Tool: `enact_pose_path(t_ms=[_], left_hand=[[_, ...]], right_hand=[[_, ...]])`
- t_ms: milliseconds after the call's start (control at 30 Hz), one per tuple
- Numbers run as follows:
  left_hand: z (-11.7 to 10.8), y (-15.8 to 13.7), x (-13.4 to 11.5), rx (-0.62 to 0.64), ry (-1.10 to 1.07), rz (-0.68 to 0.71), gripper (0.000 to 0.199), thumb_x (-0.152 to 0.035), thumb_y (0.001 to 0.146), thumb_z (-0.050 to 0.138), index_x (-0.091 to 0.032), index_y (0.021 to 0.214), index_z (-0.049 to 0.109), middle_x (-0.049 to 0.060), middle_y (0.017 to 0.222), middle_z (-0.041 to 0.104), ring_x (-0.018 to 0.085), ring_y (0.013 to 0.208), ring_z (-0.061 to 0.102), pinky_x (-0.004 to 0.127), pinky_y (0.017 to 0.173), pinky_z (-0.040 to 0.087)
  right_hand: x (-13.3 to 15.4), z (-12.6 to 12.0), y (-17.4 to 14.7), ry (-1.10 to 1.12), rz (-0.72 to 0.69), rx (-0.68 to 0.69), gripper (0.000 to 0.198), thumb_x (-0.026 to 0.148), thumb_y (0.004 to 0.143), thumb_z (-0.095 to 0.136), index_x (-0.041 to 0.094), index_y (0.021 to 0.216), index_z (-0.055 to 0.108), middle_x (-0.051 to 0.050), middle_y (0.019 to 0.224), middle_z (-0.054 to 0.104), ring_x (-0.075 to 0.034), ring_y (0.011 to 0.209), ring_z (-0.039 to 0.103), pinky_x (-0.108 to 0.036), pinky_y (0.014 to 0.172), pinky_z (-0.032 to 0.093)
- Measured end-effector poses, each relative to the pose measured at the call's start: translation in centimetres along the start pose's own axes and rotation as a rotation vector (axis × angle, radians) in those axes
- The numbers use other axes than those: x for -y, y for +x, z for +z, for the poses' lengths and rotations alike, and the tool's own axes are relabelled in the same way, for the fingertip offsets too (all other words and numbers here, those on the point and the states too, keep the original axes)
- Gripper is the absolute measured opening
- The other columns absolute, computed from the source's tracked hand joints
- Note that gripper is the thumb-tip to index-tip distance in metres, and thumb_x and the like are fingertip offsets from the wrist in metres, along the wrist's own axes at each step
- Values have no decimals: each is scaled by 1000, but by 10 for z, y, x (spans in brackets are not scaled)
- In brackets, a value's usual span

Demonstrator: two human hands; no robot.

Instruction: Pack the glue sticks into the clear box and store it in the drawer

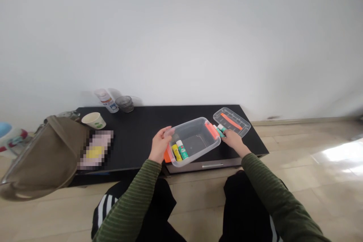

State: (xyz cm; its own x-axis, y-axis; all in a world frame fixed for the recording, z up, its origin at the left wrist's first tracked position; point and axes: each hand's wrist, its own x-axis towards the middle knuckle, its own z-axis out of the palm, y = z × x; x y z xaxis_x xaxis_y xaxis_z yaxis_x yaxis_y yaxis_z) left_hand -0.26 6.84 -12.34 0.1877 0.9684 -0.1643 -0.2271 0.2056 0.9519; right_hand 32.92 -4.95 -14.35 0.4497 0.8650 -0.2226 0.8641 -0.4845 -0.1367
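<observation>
My left hand grips the left end of a clear plastic box with orange latches, thumb over the rim. The box is tilted a little above the black cabinet top. Inside it, at the left end, lie a yellow glue stick and a green glue stick with a white cap. Just outside the right end of the box, my right hand is closed around green-and-white glue sticks; the fingers partly cover them. Behind that hand the clear lid with an orange strip lies on the cabinet.
The low black cabinet stands against a white wall. On its left part are a spray can, a dark glass bowl, a paper cup and a blurred pink packet. A brown bag hangs over the left edge.
</observation>
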Motion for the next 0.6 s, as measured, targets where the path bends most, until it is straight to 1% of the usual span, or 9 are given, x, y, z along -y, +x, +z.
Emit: enact_pose_path(t_ms=[100, 200, 300, 367, 467, 533, 600], left_hand=[[-1, 1, 1, -1, -9, -6, 57, -7, 53, 62, -16, 109, 69, 11, 108, 75, 25, 109, 68, 44, 107, 43], [-1, 2, 2, 6, -15, 3, 58, -7, 52, 62, -15, 109, 69, 11, 108, 75, 25, 110, 68, 44, 108, 42], [-2, 2, 2, 14, -4, 9, 57, -8, 53, 64, -15, 110, 68, 11, 108, 75, 25, 109, 68, 43, 107, 44], [-1, 1, 1, 18, 5, 13, 56, -9, 54, 66, -15, 110, 68, 11, 108, 75, 25, 108, 68, 42, 104, 46], [0, -1, 0, 18, 5, 23, 54, -10, 55, 68, -15, 109, 68, 11, 107, 75, 25, 107, 69, 41, 102, 48], [1, -2, 0, 14, 2, 20, 53, -11, 57, 70, -15, 109, 68, 11, 107, 75, 25, 107, 69, 40, 101, 49], [2, -3, 0, 14, 0, 12, 52, -12, 58, 71, -15, 110, 68, 11, 106, 75, 25, 106, 69, 39, 100, 50]], right_hand=[[13, -3, -3, -51, 25, 25, 33, 42, 90, 56, 19, 111, 66, -16, 119, 66, -30, 107, 64, -35, 80, 47], [24, -5, -6, -73, 29, 42, 33, 41, 88, 57, 17, 109, 67, -19, 116, 68, -32, 105, 65, -38, 81, 48], [26, -8, -8, -50, 35, 7, 33, 41, 88, 57, 14, 104, 68, -20, 111, 69, -33, 102, 66, -37, 79, 47], [24, -15, -11, 11, 46, -86, 33, 42, 89, 55, 14, 101, 67, -18, 106, 70, -31, 97, 67, -35, 76, 46], [21, -33, -21, 185, -3, -307, 30, 41, 91, 51, 16, 97, 66, -11, 92, 71, -24, 84, 66, -30, 73, 44], [26, -48, -35, 328, -98, -457, 29, 40, 91, 51, 17, 98, 66, -7, 85, 70, -20, 78, 64, -29, 71, 43], [40, -61, -51, 426, -231, -539, 28, 40, 90, 53, 18, 101, 66, -6, 85, 69, -19, 75, 62, -28, 70, 43]])
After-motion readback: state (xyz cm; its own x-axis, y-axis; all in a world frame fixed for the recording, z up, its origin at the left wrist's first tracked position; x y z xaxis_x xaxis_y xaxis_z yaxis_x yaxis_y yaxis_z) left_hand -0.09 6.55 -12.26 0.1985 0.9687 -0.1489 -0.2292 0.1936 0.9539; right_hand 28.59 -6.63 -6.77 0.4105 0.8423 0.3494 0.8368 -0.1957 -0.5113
